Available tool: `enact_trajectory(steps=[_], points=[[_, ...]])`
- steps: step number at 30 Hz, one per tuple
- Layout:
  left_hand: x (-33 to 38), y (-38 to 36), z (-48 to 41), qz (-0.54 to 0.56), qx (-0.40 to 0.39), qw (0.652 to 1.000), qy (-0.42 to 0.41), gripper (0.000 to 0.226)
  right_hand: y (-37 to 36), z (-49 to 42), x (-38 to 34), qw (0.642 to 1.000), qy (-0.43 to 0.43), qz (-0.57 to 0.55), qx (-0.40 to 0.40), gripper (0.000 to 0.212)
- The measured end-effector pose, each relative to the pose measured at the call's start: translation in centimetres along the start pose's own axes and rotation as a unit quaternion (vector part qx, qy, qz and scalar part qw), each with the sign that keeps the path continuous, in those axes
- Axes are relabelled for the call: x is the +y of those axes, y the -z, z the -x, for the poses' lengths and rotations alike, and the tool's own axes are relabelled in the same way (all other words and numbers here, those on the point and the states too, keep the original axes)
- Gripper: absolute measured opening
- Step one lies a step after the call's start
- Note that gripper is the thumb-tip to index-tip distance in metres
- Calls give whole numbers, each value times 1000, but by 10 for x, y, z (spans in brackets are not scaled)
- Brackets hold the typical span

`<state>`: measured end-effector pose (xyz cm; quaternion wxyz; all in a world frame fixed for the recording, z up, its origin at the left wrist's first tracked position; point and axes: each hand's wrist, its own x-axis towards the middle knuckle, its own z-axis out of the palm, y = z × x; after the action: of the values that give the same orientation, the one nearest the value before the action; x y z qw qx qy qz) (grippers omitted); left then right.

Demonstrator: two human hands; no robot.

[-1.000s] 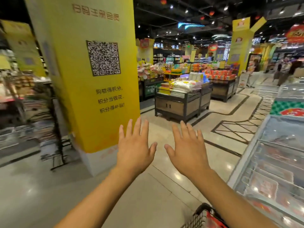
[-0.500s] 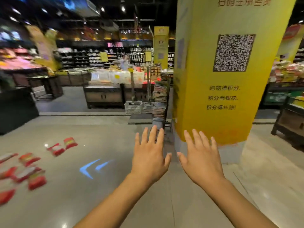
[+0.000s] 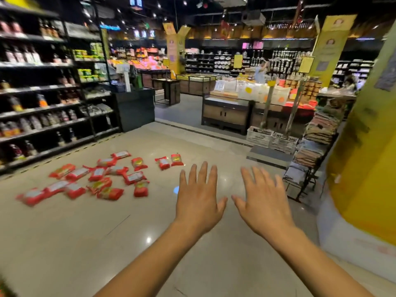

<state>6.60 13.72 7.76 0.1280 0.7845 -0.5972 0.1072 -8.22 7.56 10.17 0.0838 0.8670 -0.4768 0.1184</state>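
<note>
Holds left hand (image 3: pixel 199 202) and right hand (image 3: pixel 264 207) out flat, fingers straight and spread, gripping nothing, over the shiny floor (image 3: pixel 64 243), with red packets (image 3: pixel 100 179) strewn there ahead-left, apart from both.

Both bare forearms stretched forward, left hand (image 3: pixel 200 203) and right hand (image 3: pixel 264 205) palms down, fingers straight and spread, thumbs nearly meeting — neither holding anything
</note>
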Motion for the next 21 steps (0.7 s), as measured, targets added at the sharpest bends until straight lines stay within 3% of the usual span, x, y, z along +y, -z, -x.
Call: enact_trajectory(steps=[9, 21], points=[[-100, -8, -29, -32, -11, 994, 108, 85, -32, -80, -87, 994, 86, -54, -40, 73], [-161, -58, -127, -64, -16, 983, 173, 84, -93, -216, -105, 984, 138, -90, -67, 71]])
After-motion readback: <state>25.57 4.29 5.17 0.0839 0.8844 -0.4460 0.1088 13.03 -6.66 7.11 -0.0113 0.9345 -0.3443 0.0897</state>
